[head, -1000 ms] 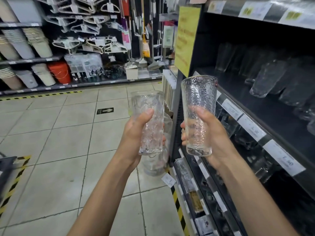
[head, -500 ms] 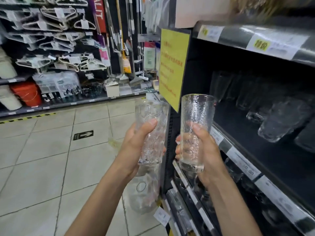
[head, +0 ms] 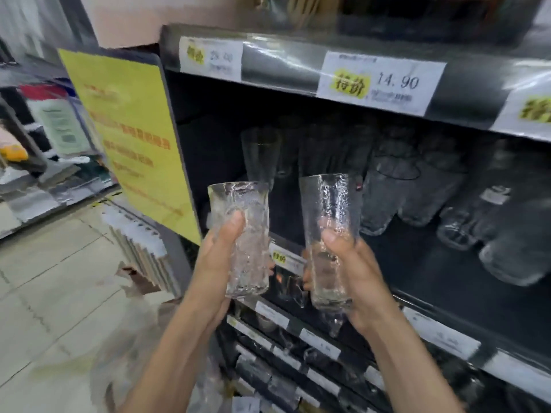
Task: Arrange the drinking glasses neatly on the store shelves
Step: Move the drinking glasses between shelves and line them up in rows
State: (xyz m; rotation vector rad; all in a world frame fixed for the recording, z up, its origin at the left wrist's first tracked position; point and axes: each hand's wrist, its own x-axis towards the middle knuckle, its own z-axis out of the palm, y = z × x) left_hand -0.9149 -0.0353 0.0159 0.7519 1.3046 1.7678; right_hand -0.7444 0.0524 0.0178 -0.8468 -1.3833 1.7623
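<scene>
My left hand (head: 216, 263) grips a clear textured drinking glass (head: 243, 204), held upright in front of the dark shelf's left end. My right hand (head: 354, 272) grips a taller textured glass (head: 326, 204), also upright, just right of the first. Both glasses hover at the front edge of the dark shelf (head: 447, 281). On that shelf stand several other clear glasses: a smooth tall one (head: 259, 153) at the back left and textured ones (head: 399, 198) to the right.
A yellow notice (head: 134, 144) hangs on the shelf unit's left end. Price tags (head: 378, 81) line the shelf edge above. Lower shelves with more glassware (head: 286, 353) sit below my hands. Tiled aisle floor (head: 53, 287) lies to the left.
The view has swung right and up toward the shelf. Both hands have carried their glasses from the aisle side to the front of the dark shelf.
</scene>
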